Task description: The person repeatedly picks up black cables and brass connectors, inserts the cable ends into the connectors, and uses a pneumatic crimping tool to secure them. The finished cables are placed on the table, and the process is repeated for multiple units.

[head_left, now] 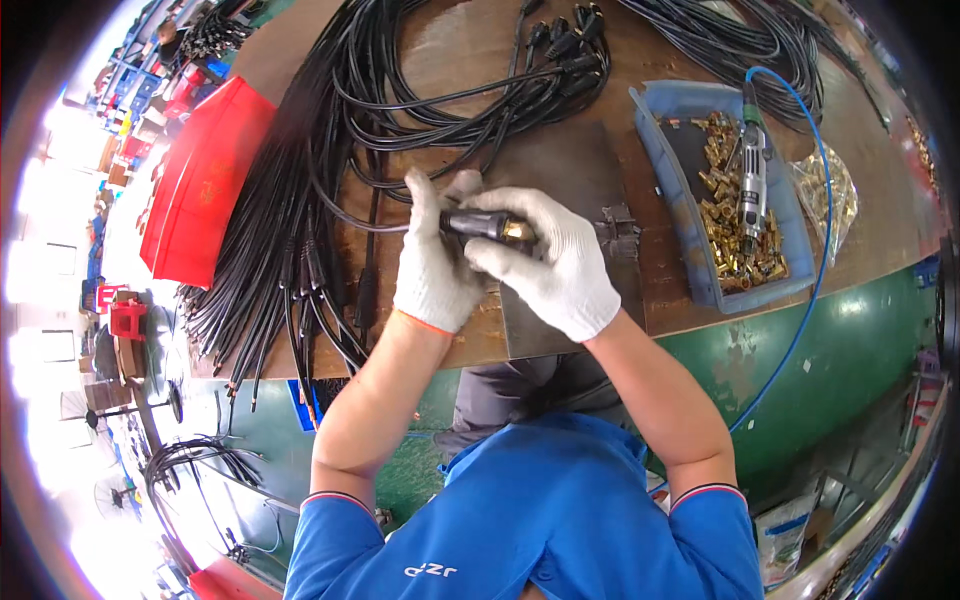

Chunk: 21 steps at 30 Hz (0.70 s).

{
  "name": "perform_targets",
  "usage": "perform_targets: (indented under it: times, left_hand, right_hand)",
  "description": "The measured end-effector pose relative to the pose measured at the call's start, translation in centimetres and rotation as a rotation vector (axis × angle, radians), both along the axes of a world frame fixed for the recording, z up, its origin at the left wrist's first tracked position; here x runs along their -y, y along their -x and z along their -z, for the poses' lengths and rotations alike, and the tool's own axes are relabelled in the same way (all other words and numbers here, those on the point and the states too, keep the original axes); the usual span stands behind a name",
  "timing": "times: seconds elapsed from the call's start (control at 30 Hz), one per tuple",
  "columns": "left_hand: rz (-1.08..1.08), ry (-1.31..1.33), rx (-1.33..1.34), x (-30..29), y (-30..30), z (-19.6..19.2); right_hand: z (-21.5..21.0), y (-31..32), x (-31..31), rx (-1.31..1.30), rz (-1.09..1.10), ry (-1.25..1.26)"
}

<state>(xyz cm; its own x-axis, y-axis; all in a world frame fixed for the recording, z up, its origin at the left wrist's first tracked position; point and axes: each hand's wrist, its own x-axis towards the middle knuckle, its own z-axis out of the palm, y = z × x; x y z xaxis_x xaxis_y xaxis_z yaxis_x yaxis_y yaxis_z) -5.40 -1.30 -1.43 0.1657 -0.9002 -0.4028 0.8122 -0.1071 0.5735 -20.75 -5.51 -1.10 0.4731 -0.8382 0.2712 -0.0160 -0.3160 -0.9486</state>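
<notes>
Both my hands wear white gloves and meet over the middle of a brown workbench (pixel 660 290). My left hand (pixel 435 262) grips the black end of a cable connector (pixel 478 224). My right hand (pixel 548 262) closes around its brass tip (pixel 518 232). The black cable (pixel 345 215) runs off to the left from the connector into a large bundle of black cables (pixel 290 200). The hands work above a dark metal plate (pixel 560 170) lying on the bench.
A blue tray (pixel 655 160) on the right holds several brass fittings (pixel 725 235) and a silver power tool (pixel 752 175) on a blue hose (pixel 815 270). A clear bag of brass parts (pixel 835 190) lies beyond it. A red bin (pixel 205 180) stands left. More cables lie at the far edge.
</notes>
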Motion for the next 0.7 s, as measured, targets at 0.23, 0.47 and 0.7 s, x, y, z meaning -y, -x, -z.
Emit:
perform_targets:
  times: [0.23, 0.47, 0.7]
  left_hand:
    - [0.096, 0.184, -0.317, -1.0, -0.5, 1.2]
    - [0.149, 0.231, -0.212, -2.1, -1.1, 1.8]
    - [0.076, 0.178, 1.496, -9.8, -4.6, -3.7]
  right_hand:
    - [-1.2, -1.1, -1.9, -0.003, -0.001, 0.336]
    - [-2.9, -1.1, 1.8, 0.026, -0.123, 0.336]
    - [-3.8, 1.7, 9.0, 0.371, 0.190, -0.283]
